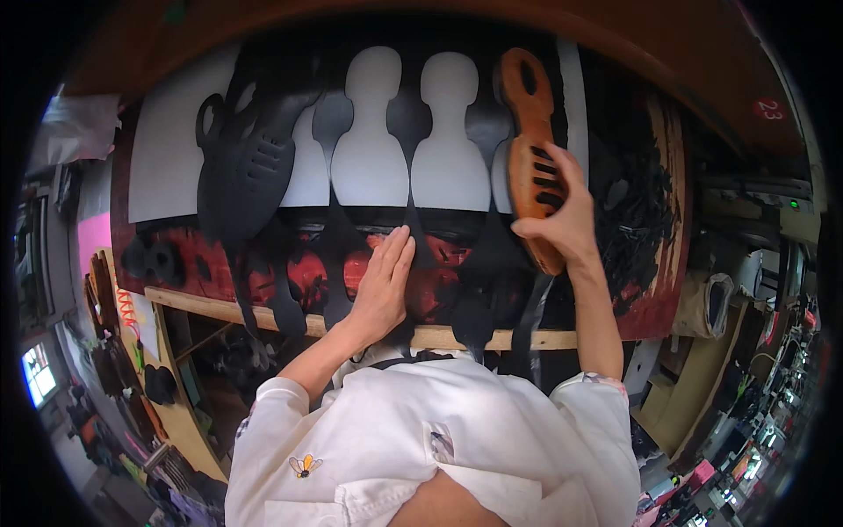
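An orange-brown cutting die (525, 105) with a long loop at its far end and several slots in its middle stands on black sheet material at the right. My right hand (569, 215) grips its near half, thumb on the left side and fingers over the right edge. My left hand (386, 285) lies flat with fingers stretched, resting on the near part of the black sheet (408, 123). Bottle-shaped openings in that sheet show the white board (373, 162) beneath. To the left lie black cut pieces (250, 171) with slots and loops, overlapping one another.
The worktable has a worn red surface (307, 272) and a pale wooden front rail (544, 339). Black scraps (641, 193) pile up at its right. A brown machine panel (729, 79) hangs over the far side. A rolled beige bundle (707, 303) sits beyond the right edge.
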`<state>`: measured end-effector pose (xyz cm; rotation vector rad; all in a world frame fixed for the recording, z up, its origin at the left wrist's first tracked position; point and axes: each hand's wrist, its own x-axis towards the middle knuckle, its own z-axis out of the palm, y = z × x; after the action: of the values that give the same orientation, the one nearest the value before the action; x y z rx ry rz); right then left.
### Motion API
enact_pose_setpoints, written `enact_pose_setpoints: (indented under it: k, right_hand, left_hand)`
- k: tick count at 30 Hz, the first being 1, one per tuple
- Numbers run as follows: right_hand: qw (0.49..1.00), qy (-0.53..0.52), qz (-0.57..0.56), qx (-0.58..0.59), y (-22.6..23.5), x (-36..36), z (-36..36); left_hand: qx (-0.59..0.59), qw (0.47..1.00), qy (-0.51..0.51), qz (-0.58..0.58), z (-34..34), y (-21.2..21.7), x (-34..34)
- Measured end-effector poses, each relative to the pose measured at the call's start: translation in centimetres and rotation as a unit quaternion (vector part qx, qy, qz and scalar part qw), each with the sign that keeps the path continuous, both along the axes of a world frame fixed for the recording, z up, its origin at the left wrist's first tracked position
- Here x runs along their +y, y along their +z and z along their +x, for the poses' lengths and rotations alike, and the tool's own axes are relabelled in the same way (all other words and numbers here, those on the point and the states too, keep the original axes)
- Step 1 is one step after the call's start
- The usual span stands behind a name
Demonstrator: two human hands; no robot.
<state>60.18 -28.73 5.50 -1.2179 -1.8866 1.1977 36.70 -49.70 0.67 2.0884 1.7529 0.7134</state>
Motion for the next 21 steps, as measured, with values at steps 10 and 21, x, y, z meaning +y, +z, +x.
enact_pose_setpoints:
  k: [10, 21]
  right_hand:
    - [0.694, 0.001, -0.337, 0.636, 0.1, -3.9, 4.7]
    - [0.646, 0.032, -0.355, 0.674, -1.6, -4.5, 4.6]
  left_hand:
    - [-0.079, 0.994, -0.048, 0.061, 1.8, 8.8, 4.1]
    - [-0.349, 0.923, -0.159, -0.038, 10.2, 7.0, 11.0]
